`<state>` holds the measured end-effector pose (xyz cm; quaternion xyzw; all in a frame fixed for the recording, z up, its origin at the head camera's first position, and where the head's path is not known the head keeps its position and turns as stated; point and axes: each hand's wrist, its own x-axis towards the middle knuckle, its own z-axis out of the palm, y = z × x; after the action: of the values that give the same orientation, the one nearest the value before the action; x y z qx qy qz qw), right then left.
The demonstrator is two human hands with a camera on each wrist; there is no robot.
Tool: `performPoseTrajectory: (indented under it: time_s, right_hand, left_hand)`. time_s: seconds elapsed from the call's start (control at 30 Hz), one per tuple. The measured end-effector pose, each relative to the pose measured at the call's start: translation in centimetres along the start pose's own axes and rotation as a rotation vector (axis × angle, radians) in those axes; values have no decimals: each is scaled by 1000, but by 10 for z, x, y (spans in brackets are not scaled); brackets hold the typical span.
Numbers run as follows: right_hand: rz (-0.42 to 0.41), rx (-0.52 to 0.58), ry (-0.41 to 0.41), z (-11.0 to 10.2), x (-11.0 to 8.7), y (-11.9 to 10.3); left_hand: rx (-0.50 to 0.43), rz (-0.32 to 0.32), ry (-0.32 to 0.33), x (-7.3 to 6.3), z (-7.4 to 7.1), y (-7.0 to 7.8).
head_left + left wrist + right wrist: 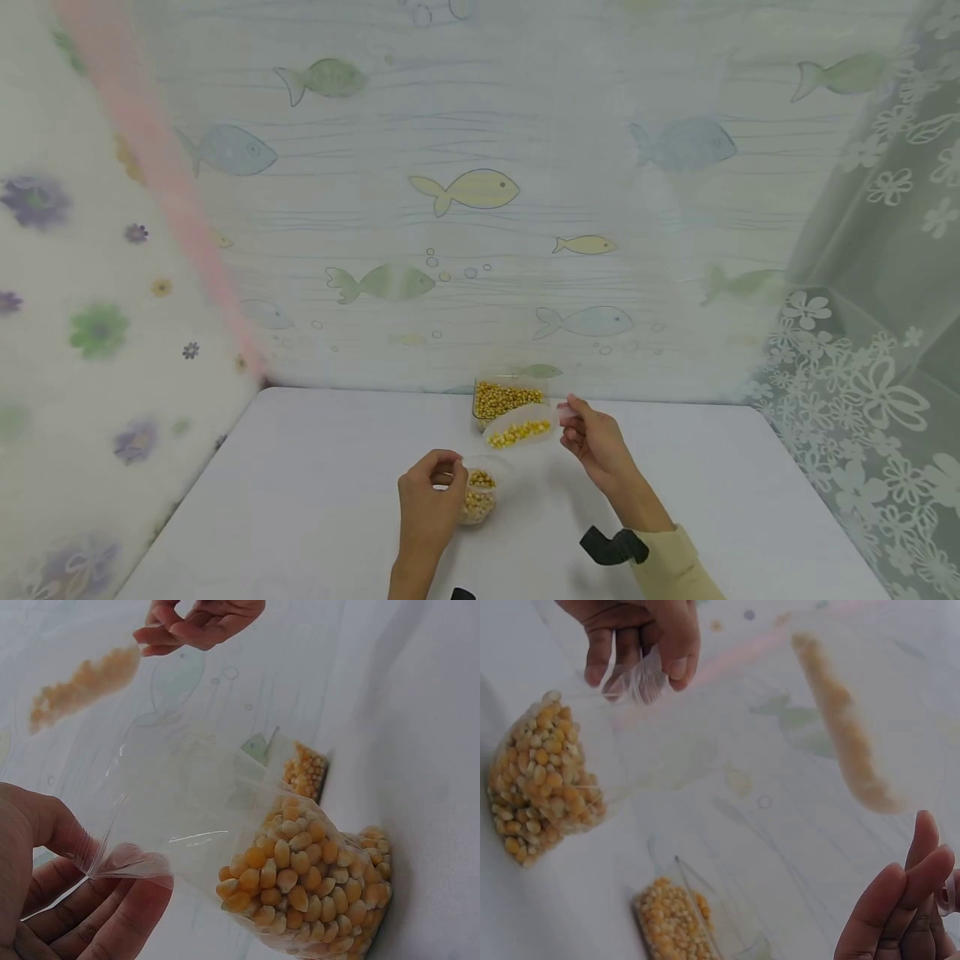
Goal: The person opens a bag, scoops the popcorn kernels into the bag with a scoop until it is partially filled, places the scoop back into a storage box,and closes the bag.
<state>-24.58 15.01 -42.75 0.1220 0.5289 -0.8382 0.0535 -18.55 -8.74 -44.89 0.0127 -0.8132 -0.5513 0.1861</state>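
Observation:
My left hand [432, 498] pinches the rim of a clear plastic bag [187, 802], which stands on the table with corn kernels [307, 885] in its lower part. The bag's top is drawn up toward the left fingers. My right hand [596, 442] grips the handle of a translucent white scoop [517, 427], which carries a row of kernels. The scoop is raised in front of a clear box [480, 410] of corn kernels, to the far right of the bag. In the right wrist view, the right fingers [896, 900] partly hide the handle.
The white table [330, 483] ends at a back curtain [480, 275] printed with fish, close behind the box. Flowered curtains hang at the left [97, 400] and right [862, 433]. A dark strap [615, 547] is at the right wrist.

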Motion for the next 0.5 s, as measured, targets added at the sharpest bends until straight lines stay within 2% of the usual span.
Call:
performPoseTrajectory:
  time_s: [0.5]
  right_hand:
    - [-89, -172, 51, -1, -9, -3]
  left_hand:
    - [11, 25, 0, 0, 0, -2]
